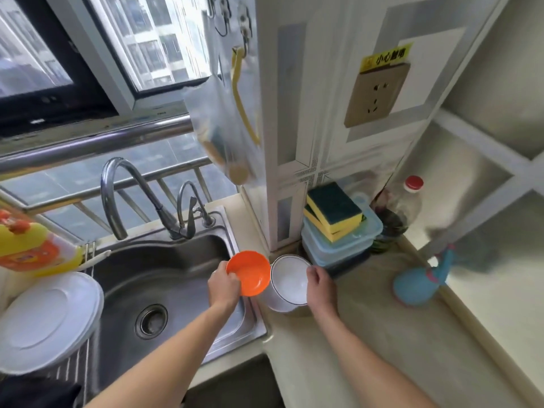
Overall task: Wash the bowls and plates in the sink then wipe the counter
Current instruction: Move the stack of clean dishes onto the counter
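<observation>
Left hand [222, 285] pinching orange bowl [250, 273] rim, bowl tilted over sink [164, 278] right edge. Right hand [321, 282] gripping white bowl [287, 282], tipped leftward on counter [368, 334]. Sponges [334, 212], containers [341, 242] behind.

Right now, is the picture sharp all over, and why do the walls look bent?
Head view: daylight from the window lights the scene; the wide lens bows the rail and shelves. The bag on the hook and the yellow bottle are blurred; the orange bowl and white bowl are fairly sharp. The sink shows soft glare.
</observation>
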